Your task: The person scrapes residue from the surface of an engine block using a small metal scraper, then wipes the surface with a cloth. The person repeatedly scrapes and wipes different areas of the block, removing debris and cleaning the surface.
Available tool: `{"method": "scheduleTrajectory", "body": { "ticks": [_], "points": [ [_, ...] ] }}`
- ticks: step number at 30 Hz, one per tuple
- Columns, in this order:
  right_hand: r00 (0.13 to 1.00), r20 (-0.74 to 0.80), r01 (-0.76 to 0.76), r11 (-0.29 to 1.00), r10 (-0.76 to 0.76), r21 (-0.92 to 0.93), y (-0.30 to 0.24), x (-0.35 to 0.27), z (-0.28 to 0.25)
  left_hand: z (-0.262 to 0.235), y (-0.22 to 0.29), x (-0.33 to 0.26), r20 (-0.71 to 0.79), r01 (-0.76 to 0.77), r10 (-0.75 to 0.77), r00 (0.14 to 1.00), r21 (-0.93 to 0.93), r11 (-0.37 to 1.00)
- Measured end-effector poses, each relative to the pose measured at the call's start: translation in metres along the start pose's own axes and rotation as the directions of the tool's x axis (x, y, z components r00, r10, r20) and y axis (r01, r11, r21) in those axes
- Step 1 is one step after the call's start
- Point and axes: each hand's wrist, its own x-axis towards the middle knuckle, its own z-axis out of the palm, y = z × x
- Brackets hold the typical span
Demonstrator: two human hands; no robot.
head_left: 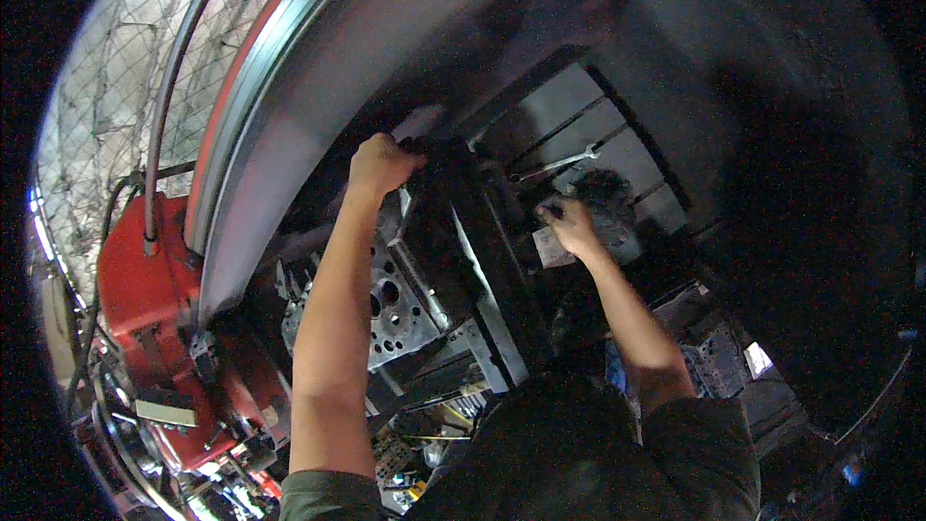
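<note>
My left hand [382, 166] is raised at the upper middle, its fingers curled at a dark machine part. What they grip is lost in the shadow. To the right, my right hand [573, 226] is closed, with fingertips bent over something small and dark that I cannot make out. A pale rectangular block [553, 247] lies just below its fingers. Beyond that hand, an open-ended wrench [558, 164] rests on a grey slotted metal table [569, 96]. Beside the wrench is a dark, rough lump [606, 195]. Below my left hand sits a metal plate with several round holes [400, 318].
A dark upright beam [487, 280] stands between my arms. At left is a red machine housing [145, 280] beside a large curved grey cover [260, 164]. Wire mesh [106, 87] lies behind it. Cluttered tools and parts [424, 453] fill the lower middle.
</note>
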Motion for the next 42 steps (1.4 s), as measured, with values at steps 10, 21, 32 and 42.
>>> {"method": "scheduleTrajectory", "body": {
  "ticks": [10, 21, 32, 42],
  "points": [
    [0.978, -0.097, -0.192, 0.979, 0.185, -0.071, 0.063, -0.014, -0.015, 0.006, -0.013, -0.007, -0.122, -0.166, 0.16, 0.979, -0.034, 0.986],
    [0.997, -0.07, 0.008, 0.996, -0.014, -0.09, -0.001, -0.016, -0.005, -0.06, -0.04, -0.062, -0.256, -0.072, -0.017, 0.967, -0.334, 0.94],
    [0.852, -0.003, 0.513, 0.837, -0.523, -0.189, -0.175, 0.004, 0.051, 0.043, -0.228, -0.333, -0.511, 0.342, -0.803, 0.307, -0.728, 0.594],
    [0.863, 0.054, 0.456, 0.728, -0.502, -0.511, -0.159, -0.008, 0.076, 0.158, -0.256, -0.388, -0.336, 0.186, -0.805, 0.489, -0.862, 0.472]
  ]
}}
